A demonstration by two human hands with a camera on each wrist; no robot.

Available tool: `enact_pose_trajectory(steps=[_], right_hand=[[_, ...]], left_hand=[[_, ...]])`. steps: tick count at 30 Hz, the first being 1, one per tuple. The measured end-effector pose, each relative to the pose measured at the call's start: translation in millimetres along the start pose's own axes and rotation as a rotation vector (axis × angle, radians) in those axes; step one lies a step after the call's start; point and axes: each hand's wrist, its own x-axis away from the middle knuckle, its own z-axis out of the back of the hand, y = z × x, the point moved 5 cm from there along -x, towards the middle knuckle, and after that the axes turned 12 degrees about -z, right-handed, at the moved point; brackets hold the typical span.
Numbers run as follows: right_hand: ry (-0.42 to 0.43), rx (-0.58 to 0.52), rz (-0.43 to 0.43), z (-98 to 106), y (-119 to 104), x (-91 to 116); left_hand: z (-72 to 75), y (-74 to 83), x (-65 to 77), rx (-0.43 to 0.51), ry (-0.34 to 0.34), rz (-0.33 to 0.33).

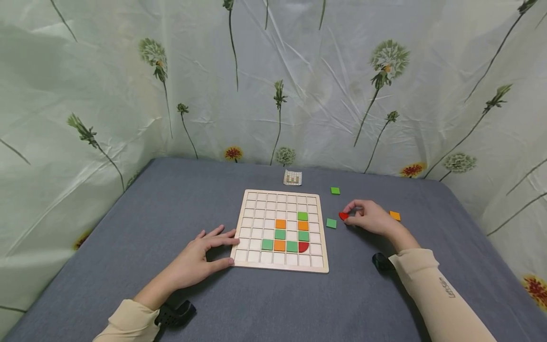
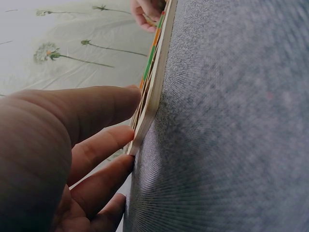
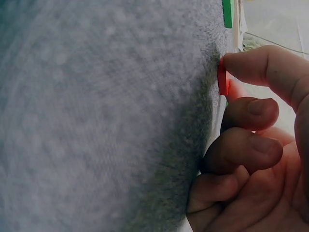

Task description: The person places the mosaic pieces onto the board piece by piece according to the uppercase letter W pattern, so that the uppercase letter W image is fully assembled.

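My right hand (image 1: 371, 217) pinches a red tile (image 1: 344, 216) with a rounded side between thumb and forefinger, at the tablecloth right of the board. In the right wrist view the red tile (image 3: 222, 77) stands out at the fingertips, the other fingers curled below. A wooden grid board (image 1: 280, 269) lies in the middle, holding several green and orange tiles and one red quarter-round tile (image 1: 303, 247). At its left edge rests my left hand (image 1: 198, 256), fingers spread and fairly straight. The left wrist view shows its thumb and fingertips touching the board's corner (image 2: 150, 108).
Beside the board's right edge lies a green tile (image 1: 331, 223); a lighter green tile (image 1: 335, 190) sits farther back. An orange tile (image 1: 395, 215) is just beyond the right hand. Behind the board lies a small patterned card (image 1: 292, 178). A floral curtain (image 1: 325, 85) hangs behind the table.
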Motion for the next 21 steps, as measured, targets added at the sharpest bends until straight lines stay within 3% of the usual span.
enact_pose_trajectory(steps=[10, 21], right_hand=[[-0.008, -0.054, 0.005, 3, 10, 4], [0.025, -0.024, 0.005, 3, 10, 3]], left_hand=[[0.6, 0.5, -0.6, 0.005, -0.007, -0.005], [1.2, 1.0, -0.2, 0.002, -0.005, -0.012]])
